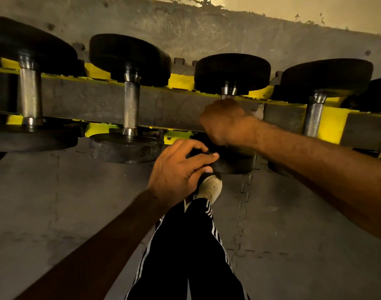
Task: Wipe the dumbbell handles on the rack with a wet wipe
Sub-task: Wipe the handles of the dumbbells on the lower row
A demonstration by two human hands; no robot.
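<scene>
Dumbbells [131, 105] on yellow rack [183, 81] — grey puzzle-mat floor [55, 202], scuffed wall [293, 6].

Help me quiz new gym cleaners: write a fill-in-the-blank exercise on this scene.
1. The right hand is curled round the ____ of the third dumbbell from the left.
2. The left hand grips the same dumbbell's near, ____-coloured end.
3. The rack is painted ____.
4. The black trousers carry white ____.

Missing words: handle; black; yellow; stripes.
</scene>
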